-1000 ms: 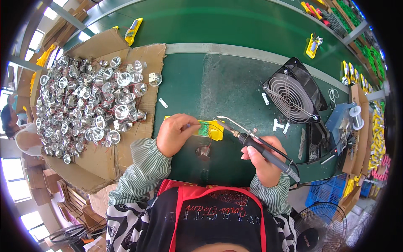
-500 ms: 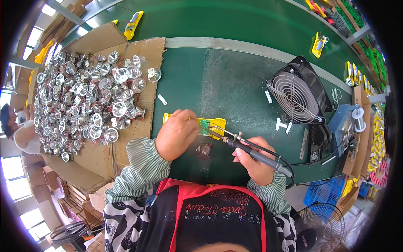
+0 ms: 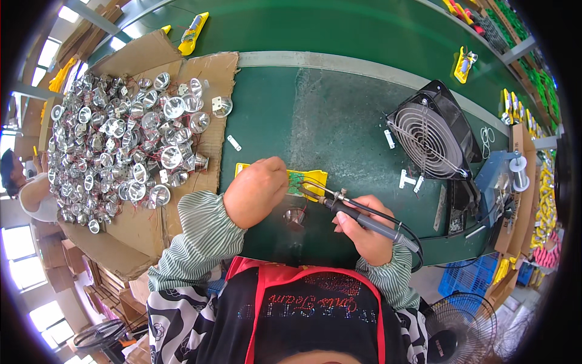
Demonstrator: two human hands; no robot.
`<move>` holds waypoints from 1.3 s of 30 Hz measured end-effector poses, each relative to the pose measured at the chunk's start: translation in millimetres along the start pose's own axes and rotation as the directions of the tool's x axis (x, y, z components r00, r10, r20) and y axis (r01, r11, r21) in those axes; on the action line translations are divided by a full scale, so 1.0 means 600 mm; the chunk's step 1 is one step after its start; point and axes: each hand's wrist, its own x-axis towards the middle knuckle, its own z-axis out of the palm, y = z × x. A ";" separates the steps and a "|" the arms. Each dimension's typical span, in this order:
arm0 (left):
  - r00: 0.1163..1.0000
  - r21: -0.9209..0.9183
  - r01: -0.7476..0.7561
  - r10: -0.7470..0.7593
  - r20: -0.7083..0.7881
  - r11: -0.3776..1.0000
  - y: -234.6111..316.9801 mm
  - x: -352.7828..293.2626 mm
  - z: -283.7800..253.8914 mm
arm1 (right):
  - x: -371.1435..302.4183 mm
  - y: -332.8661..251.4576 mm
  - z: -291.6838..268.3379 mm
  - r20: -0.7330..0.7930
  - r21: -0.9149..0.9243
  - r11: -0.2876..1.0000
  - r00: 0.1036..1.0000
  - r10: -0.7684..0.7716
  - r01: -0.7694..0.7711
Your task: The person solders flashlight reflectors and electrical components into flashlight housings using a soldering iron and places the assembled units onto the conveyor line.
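My right hand grips a soldering iron with a thin metal feed tube along it. Its tip touches or hovers just over a small green circuit board, which sits in a yellow plastic housing on the bench. Over the housing's left part, my left hand is closed, fingertips pressed together beside the board; whatever they pinch is hidden. Just below the housing lies a silvery reflector lamp cup, with thin wires near it.
Many reflector cups cover a cardboard sheet at left. A black fan with a wire guard stands at right, near a solder spool. Small white parts lie about. Yellow housings rest on the far green surface. Another person is at far left.
Almost nothing differs. My left hand stays over the housing, and the soldering iron has shifted very slightly left at the board.
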 end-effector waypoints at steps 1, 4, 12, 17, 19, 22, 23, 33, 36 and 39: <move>1.000 -0.001 0.000 0.000 0.001 1.000 0.000 0.001 -0.001 | 0.001 0.002 0.000 0.003 -0.006 1.000 1.000 0.000 0.000; 1.000 -0.003 -0.001 0.001 0.005 1.000 0.002 0.002 -0.003 | 0.001 0.001 -0.001 0.010 -0.023 1.000 1.000 0.002 -0.002; 0.999 0.007 0.038 -0.038 0.023 0.999 0.004 0.007 -0.001 | 0.002 0.000 0.000 0.013 -0.011 1.000 1.000 -0.015 0.015; 0.999 -0.001 0.037 -0.037 0.028 0.999 0.003 0.007 -0.002 | -0.006 -0.009 -0.010 -0.023 -0.021 1.000 0.999 -0.022 0.022; 0.999 -0.002 0.039 -0.039 0.025 0.999 0.003 0.007 -0.001 | -0.009 -0.013 -0.014 -0.033 -0.004 0.999 0.999 -0.036 0.035; 0.998 0.000 0.049 -0.049 0.027 0.999 0.001 0.007 0.000 | -0.012 -0.027 -0.018 -0.079 0.036 0.998 0.996 -0.047 0.050; 0.999 -0.003 0.036 -0.036 0.028 0.999 0.000 0.007 -0.001 | -0.013 -0.031 -0.019 -0.113 0.062 0.997 0.993 -0.045 0.052; 0.999 -0.016 0.020 -0.019 0.027 1.000 0.010 0.007 -0.004 | -0.002 -0.028 -0.031 -0.218 0.039 0.985 0.963 -0.158 0.170; 1.000 0.007 0.031 -0.031 0.002 0.999 0.013 0.005 0.001 | -0.003 -0.020 -0.034 -0.229 0.059 0.986 0.964 -0.138 0.155; 0.999 0.034 0.043 -0.043 0.003 0.998 0.016 0.003 0.001 | -0.005 -0.018 -0.036 -0.232 0.095 0.986 0.966 -0.110 0.135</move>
